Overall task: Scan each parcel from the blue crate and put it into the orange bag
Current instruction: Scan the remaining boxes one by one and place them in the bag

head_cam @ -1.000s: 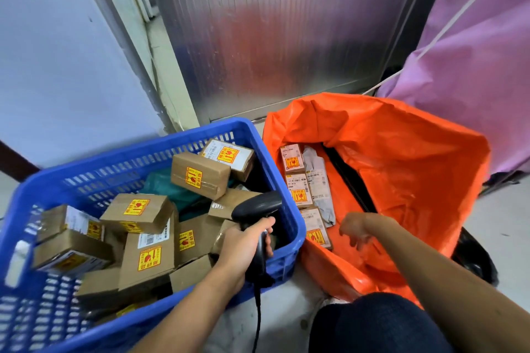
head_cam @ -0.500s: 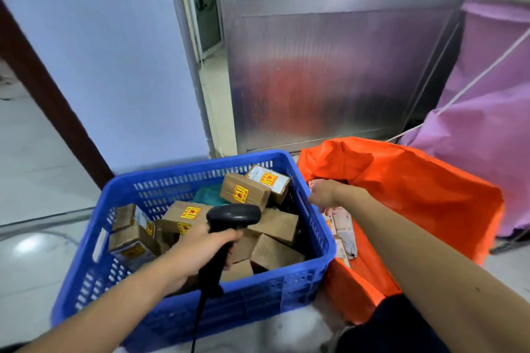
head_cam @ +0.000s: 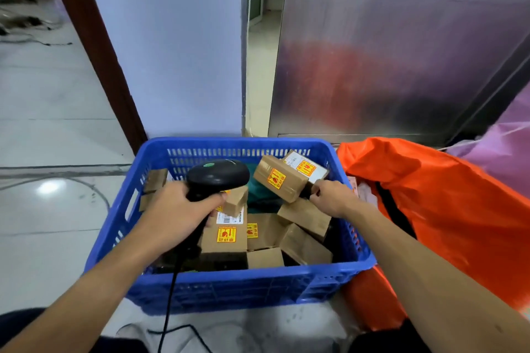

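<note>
While right hand [head_cam: 332, 198] pinches parcel [head_cam: 277, 180] end, left hand [head_cam: 176, 210] grips scanner [head_cam: 218, 177].

Parcels [head_cam: 224, 238] piled in crate [head_cam: 243, 276]; bag [head_cam: 447, 209] just right of crate; scanner [head_cam: 218, 178] over crate's left half

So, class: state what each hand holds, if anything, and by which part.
Left hand grips the black scanner by its handle; right hand pinches a brown parcel at its right end.
</note>
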{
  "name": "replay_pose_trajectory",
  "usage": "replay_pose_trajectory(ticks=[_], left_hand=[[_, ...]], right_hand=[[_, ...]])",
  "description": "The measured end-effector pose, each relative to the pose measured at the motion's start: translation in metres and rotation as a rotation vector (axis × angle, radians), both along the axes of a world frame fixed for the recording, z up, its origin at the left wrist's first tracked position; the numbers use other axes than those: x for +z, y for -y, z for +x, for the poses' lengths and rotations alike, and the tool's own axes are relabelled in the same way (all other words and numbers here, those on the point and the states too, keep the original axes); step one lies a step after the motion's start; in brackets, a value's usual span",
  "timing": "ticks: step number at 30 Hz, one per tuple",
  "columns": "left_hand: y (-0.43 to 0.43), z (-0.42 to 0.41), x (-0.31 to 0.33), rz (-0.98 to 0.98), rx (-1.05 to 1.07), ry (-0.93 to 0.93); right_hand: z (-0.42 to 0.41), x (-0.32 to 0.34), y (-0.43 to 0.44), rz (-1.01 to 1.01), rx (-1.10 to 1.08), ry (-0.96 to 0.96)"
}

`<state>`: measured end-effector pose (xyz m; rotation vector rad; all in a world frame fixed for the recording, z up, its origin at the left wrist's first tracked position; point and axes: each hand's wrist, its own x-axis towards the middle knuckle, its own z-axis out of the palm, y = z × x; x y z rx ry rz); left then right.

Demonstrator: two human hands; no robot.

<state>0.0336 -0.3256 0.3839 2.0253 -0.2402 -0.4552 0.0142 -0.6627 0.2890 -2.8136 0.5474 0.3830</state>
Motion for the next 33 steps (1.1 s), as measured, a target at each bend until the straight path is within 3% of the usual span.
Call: replay_pose_trajectory(ticks=[7, 11, 22, 28, 33], left_hand=[[0.014, -0.007, 0.004, -0.067, 0.003, -0.103], [0.015, -0.004, 0.008, -0.109, 0.032, -0.138], [0.011, 0.013, 0.003, -0.245, 0.086, -0.193], [0.01, 0.017, 0.004, -0.3, 0.175, -0.185], [0.0, 0.021, 0.004, -0.371, 0.237, -0.245]], right_hand=[[0.046, -0.014, -0.01, 0.069, 0.007, 0.02], [0.049, -0.033, -0.015, -0.013, 0.025, -0.023], [0.066, -0.053, -0.036, 0.138, -0.154, -0.044], [0.07, -0.044, -0.043, 0.098, -0.144, 0.017], [0.069, -0.023, -0.038, 0.224, -0.137, -0.001]])
